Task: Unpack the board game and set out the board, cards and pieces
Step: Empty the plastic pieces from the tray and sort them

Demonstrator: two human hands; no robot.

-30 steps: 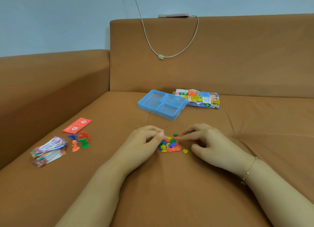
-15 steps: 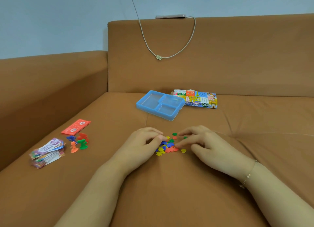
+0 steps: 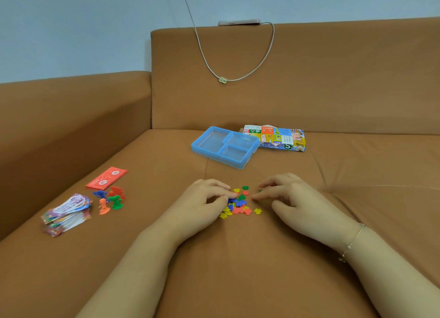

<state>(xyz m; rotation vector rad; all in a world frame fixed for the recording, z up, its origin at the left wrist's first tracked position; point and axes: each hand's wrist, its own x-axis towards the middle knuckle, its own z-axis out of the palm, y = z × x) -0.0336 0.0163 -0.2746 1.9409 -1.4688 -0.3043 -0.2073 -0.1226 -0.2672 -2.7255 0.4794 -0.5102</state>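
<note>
Now both hands sort the small tokens (image 3: 239,202) between them: left hand (image 3: 204,202) pinches one, right hand (image 3: 291,198) curled, grasp unclear; next, spread them by colour.

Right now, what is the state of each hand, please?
Left hand: fingers curled, pinching among the small coloured tokens; which token cannot be told.
Right hand: fingertips on the tokens; a grip cannot be told.

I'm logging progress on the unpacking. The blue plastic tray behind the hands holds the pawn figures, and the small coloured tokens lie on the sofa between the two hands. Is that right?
Not quite. In the head view the blue tray has nothing in its compartments; the pawn figures stand on the sofa off to the left, beside the card stack. The small coloured tokens do lie between the left hand and right hand.
</note>
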